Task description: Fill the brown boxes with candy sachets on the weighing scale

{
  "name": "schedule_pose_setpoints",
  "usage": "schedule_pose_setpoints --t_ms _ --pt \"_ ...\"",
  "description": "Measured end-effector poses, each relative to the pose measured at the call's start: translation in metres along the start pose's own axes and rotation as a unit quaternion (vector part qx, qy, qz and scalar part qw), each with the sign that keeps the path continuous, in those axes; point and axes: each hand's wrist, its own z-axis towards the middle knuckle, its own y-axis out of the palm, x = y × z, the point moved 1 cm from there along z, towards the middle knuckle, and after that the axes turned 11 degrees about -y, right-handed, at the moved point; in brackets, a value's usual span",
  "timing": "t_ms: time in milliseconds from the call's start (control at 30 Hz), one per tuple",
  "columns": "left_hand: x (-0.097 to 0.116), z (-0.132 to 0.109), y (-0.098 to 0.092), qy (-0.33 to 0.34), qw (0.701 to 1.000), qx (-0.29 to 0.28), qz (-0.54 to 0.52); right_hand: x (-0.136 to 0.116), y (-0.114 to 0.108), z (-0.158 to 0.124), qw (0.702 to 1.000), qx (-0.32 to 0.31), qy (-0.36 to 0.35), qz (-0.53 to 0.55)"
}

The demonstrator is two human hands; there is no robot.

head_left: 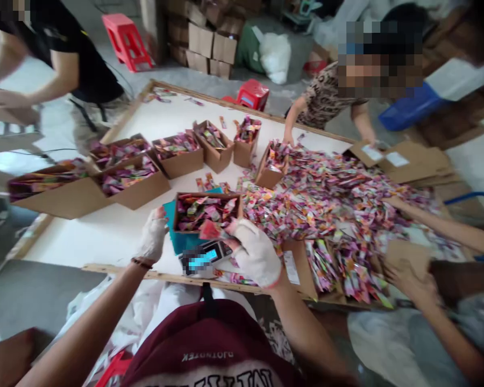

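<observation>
The person's right hand (258, 255), in a white glove with the fingertips bare, pinches a pinkish-red packet (210, 231) just in front of a small cardboard box (239, 208); blur makes it hard to say whether this is one packet or several. The left hand (152, 239), gloved the same way, stands near the box's left side with its fingers loosely parted and nothing visible in them. The box, filled with similar small packets, sits on the teal platform (183, 242) of a digital scale, whose lit blue display (201, 259) faces the wearer beneath the pinched packet. Around it spreads a white surface (76, 244) with a wooden edge. Beyond the box, filled cardboard boxes (185, 164) form a curving line from the left toward the far side, and a broad pile of packets (322, 193) covers the right half. Nearer on the right, packets stand in an open carton (326, 269) beside the right hand. Across the surface, a person in a patterned shirt (326, 88) reaches to the pile's edge; at the right, a co-worker's hand (417, 285) touches a cardboard piece (407, 255).
</observation>
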Motion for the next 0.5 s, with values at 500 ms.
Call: schedule_pose_setpoints --t_ms 500 --pt "0.022 -0.014 -0.011 -0.021 0.999 -0.027 0.039 0.173 -0.073 -0.222 0.740 -0.195 0.601 -0.231"
